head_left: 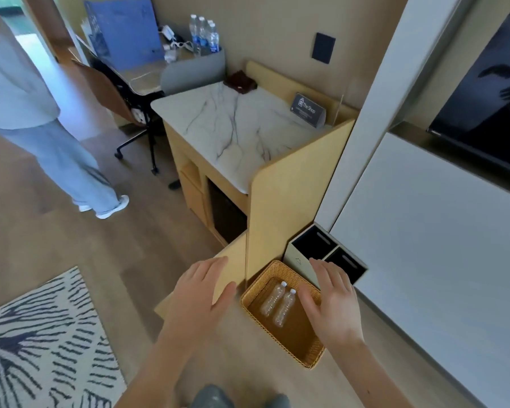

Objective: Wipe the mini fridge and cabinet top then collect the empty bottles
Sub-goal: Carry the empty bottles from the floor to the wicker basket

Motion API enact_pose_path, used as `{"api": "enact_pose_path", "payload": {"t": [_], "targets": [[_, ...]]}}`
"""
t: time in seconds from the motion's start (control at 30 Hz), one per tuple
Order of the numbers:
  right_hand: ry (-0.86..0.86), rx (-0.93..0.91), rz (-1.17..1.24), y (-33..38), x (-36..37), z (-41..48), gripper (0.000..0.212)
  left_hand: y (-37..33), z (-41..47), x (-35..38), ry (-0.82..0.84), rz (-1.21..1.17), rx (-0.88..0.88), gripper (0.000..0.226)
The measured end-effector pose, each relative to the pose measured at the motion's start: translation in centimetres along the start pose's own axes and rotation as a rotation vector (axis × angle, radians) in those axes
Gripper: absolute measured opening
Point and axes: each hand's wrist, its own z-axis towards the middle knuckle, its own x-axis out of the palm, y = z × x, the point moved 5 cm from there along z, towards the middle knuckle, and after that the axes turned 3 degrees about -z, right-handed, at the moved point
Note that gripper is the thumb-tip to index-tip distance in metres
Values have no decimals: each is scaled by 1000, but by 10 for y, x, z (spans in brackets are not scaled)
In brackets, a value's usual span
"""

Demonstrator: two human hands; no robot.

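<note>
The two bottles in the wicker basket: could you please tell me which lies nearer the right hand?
The bottle whose cap sits lower in the picture: it lies next to the right hand, with the other bottle on its far side.

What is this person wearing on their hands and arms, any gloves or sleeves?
Nothing visible. The left hand and right hand are bare: no gloves, rings or watch. Both forearms are uncovered down to the frame's edge; no sleeve shows.
</note>
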Motion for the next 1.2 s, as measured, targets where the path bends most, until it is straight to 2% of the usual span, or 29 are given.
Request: {"api": "enact_pose_path", "payload": {"t": [0.13, 0.33, 0.47, 0.63, 0.77, 0.93, 1.1, 1.2], "targets": [[23, -46, -10, 53, 24, 2, 60, 44, -22, -37, -60, 1, -10, 56], [91, -104, -17, 170, 97, -13, 62, 156, -79, -97, -74, 9, -94, 58], [113, -122, 13, 264, 145, -35, 50, 237, -116, -156, -60, 55, -120, 58], [139, -94, 45, 347, 179, -47, 48, 312, -131, -221, -58, 89, -165, 56], [114, -72, 17, 375, 188, -42, 44, 344, -116, -236, -29, 55, -130, 57], [50, -14, 0, 379, 206, -17, 35, 369, -72, -224, 39, -22, -67, 60], [25, 52, 7, 384, 248, 38, 48, 401, -7, -212, 129, 13, -4, 57], [35, 112, 0, 396, 265, 86, 44, 422, 47, -221, 178, 9, 25, 59]]}}
